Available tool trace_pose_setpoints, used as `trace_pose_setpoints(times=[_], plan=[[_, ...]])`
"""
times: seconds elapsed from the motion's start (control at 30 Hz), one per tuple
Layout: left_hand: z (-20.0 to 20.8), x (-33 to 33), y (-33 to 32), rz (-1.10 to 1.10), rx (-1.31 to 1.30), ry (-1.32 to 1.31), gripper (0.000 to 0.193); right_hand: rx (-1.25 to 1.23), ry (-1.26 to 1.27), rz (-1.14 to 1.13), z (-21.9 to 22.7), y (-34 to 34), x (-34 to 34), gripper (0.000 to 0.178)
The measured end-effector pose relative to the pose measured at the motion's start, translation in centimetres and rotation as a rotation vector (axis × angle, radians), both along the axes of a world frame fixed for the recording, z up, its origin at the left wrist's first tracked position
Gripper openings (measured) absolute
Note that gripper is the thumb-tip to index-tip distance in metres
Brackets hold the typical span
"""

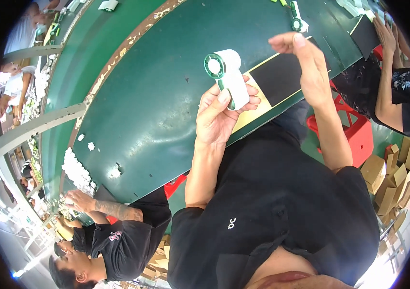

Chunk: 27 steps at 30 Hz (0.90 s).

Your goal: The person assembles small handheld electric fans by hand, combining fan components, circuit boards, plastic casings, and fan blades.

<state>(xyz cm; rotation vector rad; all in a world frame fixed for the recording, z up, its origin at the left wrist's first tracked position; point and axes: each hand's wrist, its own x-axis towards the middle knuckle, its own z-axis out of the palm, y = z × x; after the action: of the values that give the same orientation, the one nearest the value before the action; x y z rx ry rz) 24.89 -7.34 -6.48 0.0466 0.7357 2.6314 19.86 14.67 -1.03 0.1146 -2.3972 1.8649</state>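
My left hand (214, 119) is wrapped around the handle of a small white handheld fan (237, 79) with a green-ringed round head. The fan is held upright above the green table, its head facing left and away from me. To the right, my right hand (312, 72) is raised with its fingers stretched out and nothing in it. Below the two hands, a black mat (282, 77) lies on a yellow sheet (253, 114) along the table's near edge. Farther off, a second white and green fan (297, 21) rests on the table.
White scraps (77, 171) are heaped at the left of the green table (161, 86). A co-worker (123, 241) sits at my left, another person (388, 91) at my right. A red stool (359, 137) and cardboard boxes (390, 183) stand at the right. A metal rail (34, 132) crosses the left.
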Motion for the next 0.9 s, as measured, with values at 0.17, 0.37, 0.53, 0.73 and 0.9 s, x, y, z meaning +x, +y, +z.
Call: trace_pose_setpoints(times=[0.17, 0.37, 0.53, 0.73, 0.9], plan=[[0.4, -1.7, -1.4, 0.045, -0.112, 0.059, 0.052, 0.214, 0.134, -0.085, -2.6, 1.6, 2.0, 0.031], [3.9, -6.2, -4.6, 0.131, -0.468, 0.131, 0.041, 0.433, 0.332, -0.114, -5.5, 2.2, 3.7, 0.014], [4.7, -10.5, -4.6, 0.164, -0.703, 0.162, 0.040, 0.462, 0.323, -0.105, -7.2, 1.9, 3.8, 0.013], [3.3, -17.7, -3.9, 0.233, -0.887, 0.134, 0.032, 0.515, 0.363, -0.087, -8.4, 1.7, 3.3, 0.016], [-0.2, -28.6, -4.1, 0.364, -1.233, 0.232, 0.031, 0.520, 0.346, -0.092, -8.5, 1.9, 3.3, 0.017]])
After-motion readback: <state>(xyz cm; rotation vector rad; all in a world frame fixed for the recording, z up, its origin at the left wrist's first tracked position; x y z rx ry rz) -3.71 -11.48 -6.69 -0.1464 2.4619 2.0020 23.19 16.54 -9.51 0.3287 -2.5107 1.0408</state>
